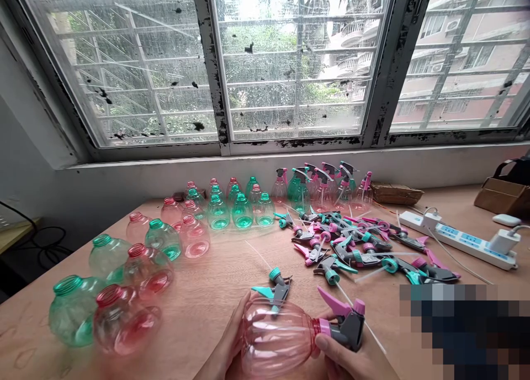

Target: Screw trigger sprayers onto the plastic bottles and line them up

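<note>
A pink see-through bottle (277,333) lies on its side at the near edge of the table, held in both hands. My left hand (227,341) cups its base, fingers wrapped round it. My right hand (351,360) grips the neck, where a grey and pink trigger spray head (345,316) sits on the bottle. A loose teal and grey spray head (276,289) lies on the table just behind the bottle.
Empty pink and green bottles (124,280) stand and lie at the left and back. A heap of loose spray heads (360,247) covers the centre right. Finished spray bottles (323,189) line the wall. A white power strip (459,239) and a cardboard box (503,195) sit at the right.
</note>
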`<state>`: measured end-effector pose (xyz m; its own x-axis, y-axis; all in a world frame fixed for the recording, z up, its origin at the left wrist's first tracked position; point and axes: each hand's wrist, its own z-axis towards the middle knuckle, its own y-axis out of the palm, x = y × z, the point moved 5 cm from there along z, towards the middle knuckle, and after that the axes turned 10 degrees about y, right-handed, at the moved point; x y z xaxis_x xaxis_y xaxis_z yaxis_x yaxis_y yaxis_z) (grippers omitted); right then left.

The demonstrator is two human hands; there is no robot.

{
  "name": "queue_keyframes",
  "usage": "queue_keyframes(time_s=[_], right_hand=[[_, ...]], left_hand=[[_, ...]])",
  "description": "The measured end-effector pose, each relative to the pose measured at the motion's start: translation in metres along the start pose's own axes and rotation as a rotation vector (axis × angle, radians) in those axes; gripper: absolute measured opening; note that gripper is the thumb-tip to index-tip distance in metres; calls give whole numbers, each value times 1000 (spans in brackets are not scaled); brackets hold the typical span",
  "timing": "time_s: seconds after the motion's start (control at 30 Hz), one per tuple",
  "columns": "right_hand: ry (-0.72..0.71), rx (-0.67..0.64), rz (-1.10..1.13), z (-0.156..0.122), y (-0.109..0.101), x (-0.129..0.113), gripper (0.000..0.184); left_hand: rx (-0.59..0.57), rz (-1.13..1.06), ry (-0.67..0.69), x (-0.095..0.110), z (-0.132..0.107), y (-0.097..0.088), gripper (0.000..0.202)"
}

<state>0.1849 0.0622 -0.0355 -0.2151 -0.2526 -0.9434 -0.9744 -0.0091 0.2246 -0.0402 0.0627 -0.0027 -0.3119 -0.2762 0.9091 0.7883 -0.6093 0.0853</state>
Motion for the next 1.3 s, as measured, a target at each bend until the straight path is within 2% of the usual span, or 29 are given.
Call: queue_keyframes(time_s=[0.13, 0.27, 0.33, 0.5, 0.67, 0.87, 1.0, 1.3], right_hand=[[-1, 40, -32, 1, -2, 2, 58], [49, 74, 52, -1, -2, 2, 57], [57, 62, 92, -3, -1, 2, 55], [35, 3, 99, -4, -2, 4, 54], [-8, -51, 106, -2, -2, 5, 51], [29, -73, 101, -1, 0, 2, 51], [7, -49, 96, -1, -1, 6, 55], [3, -82, 97, -1, -1, 5, 52]], left_hand=[[54, 101, 16, -5, -3, -4, 82], [78, 112, 21, -6, -5, -6, 74], [59, 88, 25, -4, -6, -5, 75], [30, -1, -23, -4, -8, -3, 93], [8, 19, -34, -3, -7, -3, 88], [24, 135, -32, 5, -5, -4, 84], [4, -1, -48, 3, -7, -1, 94], [2, -15, -2, 10, 0, 5, 83]])
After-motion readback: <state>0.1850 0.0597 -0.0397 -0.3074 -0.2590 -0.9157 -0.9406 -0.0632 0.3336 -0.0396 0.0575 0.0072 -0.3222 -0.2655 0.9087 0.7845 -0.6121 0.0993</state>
